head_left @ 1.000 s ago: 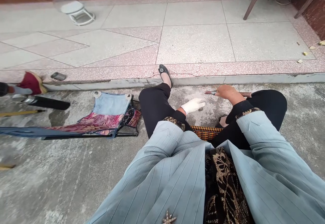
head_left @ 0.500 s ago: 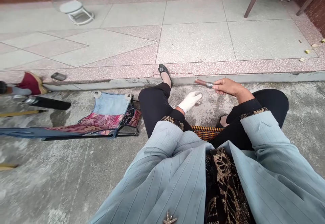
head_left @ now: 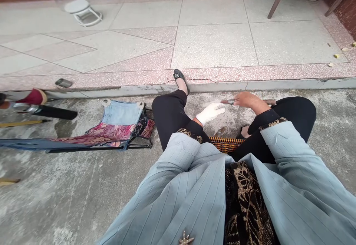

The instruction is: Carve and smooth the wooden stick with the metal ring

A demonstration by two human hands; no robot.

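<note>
My right hand (head_left: 246, 99) is bare and closed around a brown rod (head_left: 269, 102) held roughly level, with its rear end poking out past the wrist. Silvery wire (head_left: 230, 101) is wound around the rod near its front end. My left hand (head_left: 210, 112) wears a white glove and has its fingers drawn together just below the rod's tip; what they hold, if anything, is hidden. Beneath the hands, a small blurred brownish thing (head_left: 221, 130) shows against the concrete. Between my legs sits a woven black-and-orange basket (head_left: 226, 145), mostly covered by my clothes.
A folding chair (head_left: 122, 113) with a denim and floral seat stands to my left. Beyond it are a black cylinder (head_left: 57, 112), a metal cup (head_left: 63, 82) and another person's red shoe (head_left: 32, 96). Ahead, a raised step (head_left: 214, 85) carries a white stool (head_left: 83, 11).
My right hand has brought the rod down and rightward, so its rear end now shows. My left hand has shifted slightly right. The other person's shoe has moved.
</note>
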